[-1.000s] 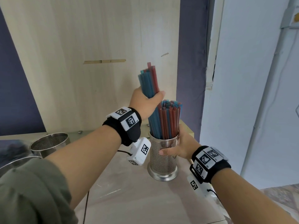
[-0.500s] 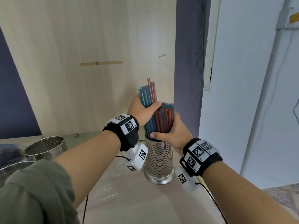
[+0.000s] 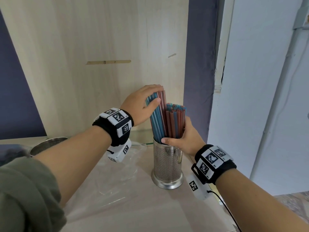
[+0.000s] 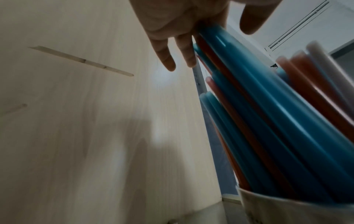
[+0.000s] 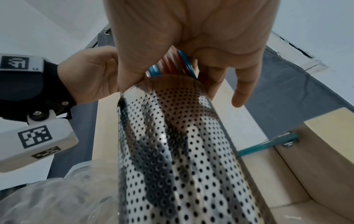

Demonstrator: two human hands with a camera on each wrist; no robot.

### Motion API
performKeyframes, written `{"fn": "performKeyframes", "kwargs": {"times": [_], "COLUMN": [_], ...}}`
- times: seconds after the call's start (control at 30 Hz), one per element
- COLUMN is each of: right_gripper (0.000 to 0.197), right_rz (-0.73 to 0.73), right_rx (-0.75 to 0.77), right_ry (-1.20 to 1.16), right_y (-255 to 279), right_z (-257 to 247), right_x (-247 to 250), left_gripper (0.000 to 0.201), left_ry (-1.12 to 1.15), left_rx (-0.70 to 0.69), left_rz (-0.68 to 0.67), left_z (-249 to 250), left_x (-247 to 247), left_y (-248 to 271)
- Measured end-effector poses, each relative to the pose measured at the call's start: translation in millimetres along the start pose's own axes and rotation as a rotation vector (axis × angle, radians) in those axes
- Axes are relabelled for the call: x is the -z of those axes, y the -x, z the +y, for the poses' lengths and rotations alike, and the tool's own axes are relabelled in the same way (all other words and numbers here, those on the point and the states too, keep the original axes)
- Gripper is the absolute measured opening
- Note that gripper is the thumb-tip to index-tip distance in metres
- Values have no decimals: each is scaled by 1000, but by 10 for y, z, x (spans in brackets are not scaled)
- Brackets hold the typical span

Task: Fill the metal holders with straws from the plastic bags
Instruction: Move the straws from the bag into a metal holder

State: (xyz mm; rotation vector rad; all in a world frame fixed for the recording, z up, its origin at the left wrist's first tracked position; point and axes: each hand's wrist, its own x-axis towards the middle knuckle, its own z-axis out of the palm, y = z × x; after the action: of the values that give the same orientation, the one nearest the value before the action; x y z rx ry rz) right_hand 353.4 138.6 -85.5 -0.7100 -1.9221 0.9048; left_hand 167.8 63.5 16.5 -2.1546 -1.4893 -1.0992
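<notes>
My left hand (image 3: 142, 104) lies flat, fingers straight, pressing the tilted straws (image 3: 158, 118). My right hand (image 3: 184, 139) wraps the straws standing in the metal holder (image 3: 167, 164).

Head view: looks forward and down from above
Left wrist view: close, looking up along straws (image 4: 268, 115)
Right wrist view: close against metal holder (image 5: 182, 151)
Shared: straws and holder rim
</notes>
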Motion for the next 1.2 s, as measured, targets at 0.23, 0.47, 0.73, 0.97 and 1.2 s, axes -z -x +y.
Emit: {"fn": "performKeyframes", "kwargs": {"times": [0.23,0.47,0.73,0.97,1.2], "right_gripper": [91,86,90,102,94], "right_rz": [-1,-28,-17,-44,23], "right_rx": [23,17,-8,-98,-127], "right_ry": [10,-40,1,82,114], "right_y": [43,51,213,359,449], "right_z": [-27,-9,56,154,97], "right_x": [-26,-48,-57,-75,-156], "left_gripper": [66,71,69,87,125], "left_ry": [124,70,144,-307,-229], "left_rx": [72,103,381,931,948], "left_rz": [-15,-255,156,-291,-604], "left_z": [68,128,10,-368,-416], "left_x": [-82,-144,-47,-57,-164], "left_y": [158,325,817,1617,2032]}}
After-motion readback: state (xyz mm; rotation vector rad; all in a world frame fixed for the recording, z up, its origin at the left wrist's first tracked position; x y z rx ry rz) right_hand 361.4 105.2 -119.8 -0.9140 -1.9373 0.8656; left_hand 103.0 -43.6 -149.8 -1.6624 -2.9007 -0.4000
